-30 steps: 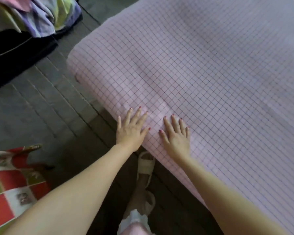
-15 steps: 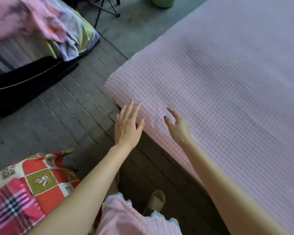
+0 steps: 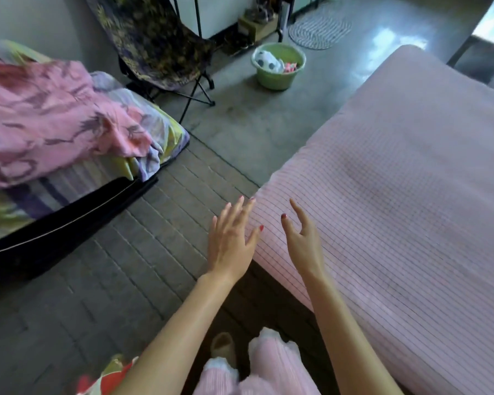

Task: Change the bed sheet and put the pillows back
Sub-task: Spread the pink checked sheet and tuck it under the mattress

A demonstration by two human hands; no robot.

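Note:
The bed (image 3: 397,195) fills the right side, covered by a smooth pink sheet with a fine grid pattern. My left hand (image 3: 230,240) hovers open by the bed's near left corner, fingers spread, holding nothing. My right hand (image 3: 303,240) is raised just above the sheet near that corner, fingers loosely curled and apart, also empty. A heap of pink patterned and striped bedding (image 3: 54,129) lies at the left on a dark low surface. A red, green and white patterned cloth (image 3: 103,380) shows at the bottom edge.
A folding chair (image 3: 160,47) with dark patterned fabric stands at the back. A green basin (image 3: 278,67) holding small items sits on the grey floor, with an oval mat (image 3: 320,31) beyond it. My slippered foot (image 3: 223,346) and pink trousers are below.
Both hands have lifted off the sheet, where they lay flat a second ago. The view has tilted up, bringing the chair, basin and far floor into sight.

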